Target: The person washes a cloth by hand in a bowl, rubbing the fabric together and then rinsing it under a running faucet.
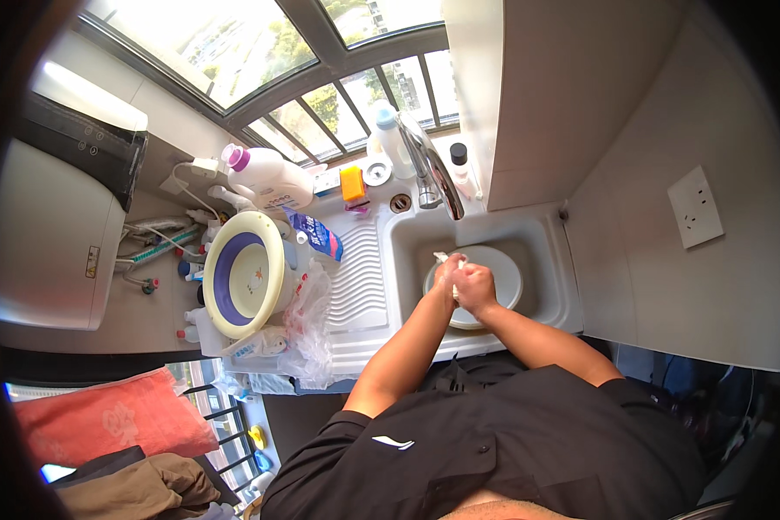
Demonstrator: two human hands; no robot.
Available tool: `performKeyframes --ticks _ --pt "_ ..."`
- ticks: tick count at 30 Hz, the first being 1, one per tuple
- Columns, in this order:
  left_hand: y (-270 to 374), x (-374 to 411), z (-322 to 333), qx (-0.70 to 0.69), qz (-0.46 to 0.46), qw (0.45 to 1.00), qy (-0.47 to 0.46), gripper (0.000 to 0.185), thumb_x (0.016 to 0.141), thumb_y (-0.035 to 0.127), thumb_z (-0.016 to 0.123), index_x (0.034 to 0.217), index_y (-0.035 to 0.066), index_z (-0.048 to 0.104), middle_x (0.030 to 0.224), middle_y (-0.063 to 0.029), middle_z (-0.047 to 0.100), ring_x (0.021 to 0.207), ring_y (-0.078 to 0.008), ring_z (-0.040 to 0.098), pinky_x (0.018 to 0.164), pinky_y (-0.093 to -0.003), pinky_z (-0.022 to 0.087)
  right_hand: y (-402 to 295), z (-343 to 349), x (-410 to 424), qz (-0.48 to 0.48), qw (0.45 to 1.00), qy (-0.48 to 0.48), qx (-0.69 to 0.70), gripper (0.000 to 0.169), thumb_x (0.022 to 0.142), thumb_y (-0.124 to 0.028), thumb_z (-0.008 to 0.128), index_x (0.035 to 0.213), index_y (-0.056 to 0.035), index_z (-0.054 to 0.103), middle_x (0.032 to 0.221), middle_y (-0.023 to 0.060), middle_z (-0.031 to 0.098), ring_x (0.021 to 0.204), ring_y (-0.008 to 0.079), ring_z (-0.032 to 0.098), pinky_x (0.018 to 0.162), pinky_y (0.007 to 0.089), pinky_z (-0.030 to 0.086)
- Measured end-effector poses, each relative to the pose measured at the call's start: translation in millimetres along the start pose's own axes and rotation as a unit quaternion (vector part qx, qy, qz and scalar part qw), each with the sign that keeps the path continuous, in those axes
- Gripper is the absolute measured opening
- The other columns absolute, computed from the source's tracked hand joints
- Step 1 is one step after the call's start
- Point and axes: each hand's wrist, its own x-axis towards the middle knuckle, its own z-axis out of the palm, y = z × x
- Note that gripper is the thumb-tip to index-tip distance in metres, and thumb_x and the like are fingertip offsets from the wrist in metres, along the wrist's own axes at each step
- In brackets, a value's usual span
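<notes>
Over the sink, my left hand (446, 274) and my right hand (476, 286) are pressed together, fingers curled round a small white cloth (441, 257). Bits of the cloth poke out above the left hand and between the two hands; the rest is hidden in the fists. Just below them a round white basin (502, 276) sits in the sink bowl (549, 286). What the basin holds is hard to make out. The chrome faucet (439, 166) reaches over the bowl's far edge, and I see no clear stream from it.
Left of the bowl is a ridged drainboard (357, 279). Beside it are a cream and purple foldable basin (276, 279), a crumpled plastic bag (312, 325), a blue pouch (315, 234) and a white detergent jug (276, 175). A yellow-orange block (351, 183) lies by the window. A wall (637, 260) bounds the right.
</notes>
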Motion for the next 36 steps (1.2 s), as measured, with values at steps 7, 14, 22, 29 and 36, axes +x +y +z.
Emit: performKeyframes --ticks 7,14,22,29,36 --pt "-12 -13 41 0.079 0.028 0.996 0.028 0.027 0.092 0.033 0.061 0.096 0.007 0.065 0.087 -0.0093 0.067 0.074 -0.0259 0.068 0.068 -0.0427 0.058 39 -28 20 0.179 0.971 0.156 0.034 0.029 0.085 -0.026 0.062 0.071 -0.0005 0.066 0.066 0.0144 0.066 0.059 0.0216 0.061 0.062 0.0409 0.05" --pt "-8 -20 44 -0.031 -0.12 0.99 -0.07 0.03 0.102 0.035 0.05 0.105 0.008 0.063 0.094 -0.0088 0.07 0.08 -0.0285 0.069 0.072 -0.0469 0.059 55 -40 35 0.08 0.985 0.141 -0.066 0.035 0.086 -0.03 0.061 0.069 0.0013 0.065 0.068 0.0229 0.065 0.06 0.036 0.062 0.064 0.0461 0.051" --pt "-8 -3 25 0.026 -0.06 0.998 -0.019 0.026 0.098 0.036 0.054 0.1 0.011 0.063 0.089 -0.0092 0.068 0.073 -0.0271 0.067 0.063 -0.0468 0.055 15 -13 6 -0.008 0.99 0.134 -0.039 0.033 0.085 -0.027 0.061 0.071 0.0017 0.067 0.063 0.02 0.064 0.056 0.0298 0.06 0.062 0.0451 0.05" --pt "9 11 40 0.015 0.035 0.999 0.024 0.026 0.089 0.031 0.062 0.083 0.006 0.064 0.072 -0.007 0.065 0.061 -0.0253 0.063 0.059 -0.0404 0.053 -7 -12 6 0.074 0.981 0.156 0.09 0.03 0.085 -0.023 0.062 0.066 0.0002 0.064 0.061 0.013 0.064 0.057 0.0202 0.061 0.059 0.0408 0.049" --pt "0 -37 51 0.152 0.017 0.988 -0.023 0.025 0.093 0.027 0.058 0.089 0.004 0.065 0.088 -0.0085 0.067 0.077 -0.0224 0.067 0.069 -0.0417 0.055 45 -33 8 0.217 0.964 0.148 0.041 0.04 0.095 -0.037 0.056 0.089 0.0 0.07 0.084 0.0133 0.072 0.076 0.0235 0.067 0.073 0.0417 0.052"
